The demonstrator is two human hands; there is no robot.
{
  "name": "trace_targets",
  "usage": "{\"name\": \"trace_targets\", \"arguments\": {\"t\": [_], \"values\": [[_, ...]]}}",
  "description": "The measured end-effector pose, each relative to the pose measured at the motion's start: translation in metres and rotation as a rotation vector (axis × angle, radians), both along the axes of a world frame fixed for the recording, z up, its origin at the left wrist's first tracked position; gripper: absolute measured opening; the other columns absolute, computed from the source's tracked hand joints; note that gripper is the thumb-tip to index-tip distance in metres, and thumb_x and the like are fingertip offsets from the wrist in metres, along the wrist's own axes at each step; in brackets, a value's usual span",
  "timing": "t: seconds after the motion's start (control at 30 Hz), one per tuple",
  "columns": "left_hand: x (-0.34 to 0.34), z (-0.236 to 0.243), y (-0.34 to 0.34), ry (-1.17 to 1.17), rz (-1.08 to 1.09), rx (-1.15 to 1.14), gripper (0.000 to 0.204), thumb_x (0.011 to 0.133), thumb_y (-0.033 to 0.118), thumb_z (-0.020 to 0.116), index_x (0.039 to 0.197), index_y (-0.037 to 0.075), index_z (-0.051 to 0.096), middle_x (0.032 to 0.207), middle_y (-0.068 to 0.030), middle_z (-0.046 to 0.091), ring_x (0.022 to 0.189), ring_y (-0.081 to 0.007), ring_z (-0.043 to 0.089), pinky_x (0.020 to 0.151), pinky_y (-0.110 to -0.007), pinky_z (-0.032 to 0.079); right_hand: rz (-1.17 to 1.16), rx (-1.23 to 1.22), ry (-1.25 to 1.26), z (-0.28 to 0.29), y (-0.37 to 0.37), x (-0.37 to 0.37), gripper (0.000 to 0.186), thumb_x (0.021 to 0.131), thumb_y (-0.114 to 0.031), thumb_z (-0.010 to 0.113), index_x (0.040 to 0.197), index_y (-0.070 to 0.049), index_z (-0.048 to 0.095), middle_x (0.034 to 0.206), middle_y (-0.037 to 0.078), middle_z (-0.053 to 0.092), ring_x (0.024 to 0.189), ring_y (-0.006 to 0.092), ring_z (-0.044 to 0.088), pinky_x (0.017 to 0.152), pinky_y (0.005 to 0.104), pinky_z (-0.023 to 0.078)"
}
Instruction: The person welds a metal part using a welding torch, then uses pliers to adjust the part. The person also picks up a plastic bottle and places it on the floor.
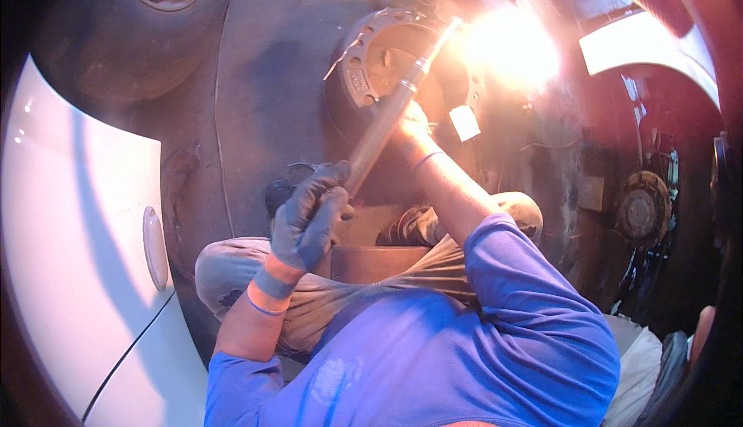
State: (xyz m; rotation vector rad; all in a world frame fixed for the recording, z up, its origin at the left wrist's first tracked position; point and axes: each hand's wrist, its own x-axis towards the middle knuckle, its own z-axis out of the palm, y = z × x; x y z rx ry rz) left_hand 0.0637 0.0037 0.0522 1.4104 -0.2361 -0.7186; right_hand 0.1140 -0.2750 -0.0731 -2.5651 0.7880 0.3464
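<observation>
The lower end of a long, cylindrical, brownish-grey tool (381, 136) is grasped in the left hand (312, 214), which is covered by a dark grey glove, with its fingers wrapped around the shaft. The right hand (414, 120) is partly hidden behind the tool's upper part and washed out by light; whether anything is gripped by it cannot be told. The tool is held aslant above the person's lap, pointed away toward the upper right. Its shaft is smooth and thick, and is topped by a narrower, shiny metallic neck, beyond which the thin tip is whitened by an intense white-orange glare (511, 46). Beneath and beyond it, a round, dark metal flange pierced with holes (357, 78) is seen, partly covered by the tool and right hand.
</observation>
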Motion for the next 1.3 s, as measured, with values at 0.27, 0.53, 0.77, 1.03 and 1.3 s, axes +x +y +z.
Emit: {"name": "trace_targets", "arguments": {"t": [0.27, 0.53, 0.77, 1.03, 1.3], "values": [[0.004, 0.010, 0.015, 0.098, -0.061, 0.025, 0.031, 0.096, 0.016, 0.055, 0.125, 0.006, 0.056, 0.089, -0.0032, 0.066, 0.069, -0.0027, 0.053, 0.061, -0.018, 0.046, -0.022, -0.017, -0.182, 0.006, 0.007, -0.012, 0.042, 0.083, -0.044, 0.060, 0.108, -0.011, 0.065, 0.105, 0.015, 0.066, 0.099, 0.0303, 0.063, 0.085, 0.0394, 0.050], [0.000, 0.002, 0.018, -0.052, -0.092, -0.100, 0.030, 0.093, 0.003, 0.057, 0.122, -0.002, 0.055, 0.123, -0.0150, 0.060, 0.105, -0.0166, 0.059, 0.091, -0.029, 0.046, 0.233, -0.126, -0.679, 0.016, 0.033, 0.032, 0.036, 0.078, -0.023, 0.067, 0.112, -0.013, 0.062, 0.111, 0.016, 0.061, 0.100, 0.0377, 0.060, 0.087, 0.0451, 0.049], [0.006, 0.005, 0.017, -0.203, -0.168, -0.193, 0.028, 0.091, 0.001, 0.058, 0.119, -0.001, 0.055, 0.124, -0.0179, 0.059, 0.115, -0.0235, 0.057, 0.098, -0.034, 0.042, 0.412, -0.440, -0.394, -0.017, 0.035, 0.108, 0.049, 0.077, -0.025, 0.060, 0.126, -0.022, 0.055, 0.144, 0.019, 0.035, 0.131, 0.0368, 0.036, 0.106, 0.0460, 0.035], [0.016, 0.019, 0.017, -0.077, -0.231, -0.077, 0.027, 0.092, 0.001, 0.055, 0.119, -0.003, 0.055, 0.124, -0.0176, 0.059, 0.117, -0.0248, 0.056, 0.100, -0.036, 0.043, 0.413, -0.343, -0.517, -0.016, 0.017, 0.129, 0.033, 0.079, -0.022, 0.059, 0.111, -0.024, 0.066, 0.143, 0.012, 0.041, 0.135, 0.0349, 0.034, 0.108, 0.0446, 0.033], [-0.012, 0.044, 0.000, 0.142, 0.002, -0.144, 0.030, 0.095, 0.009, 0.047, 0.121, -0.004, 0.055, 0.098, -0.0144, 0.064, 0.064, -0.0102, 0.057, 0.055, -0.019, 0.046, -0.081, 1.110, -1.364, 0.114, 0.057, 0.031, 0.029, 0.091, -0.016, 0.049, 0.116, -0.006, 0.060, 0.108, 0.003, 0.055, 0.098, 0.0098, 0.053, 0.080, 0.0248, 0.045]]}}
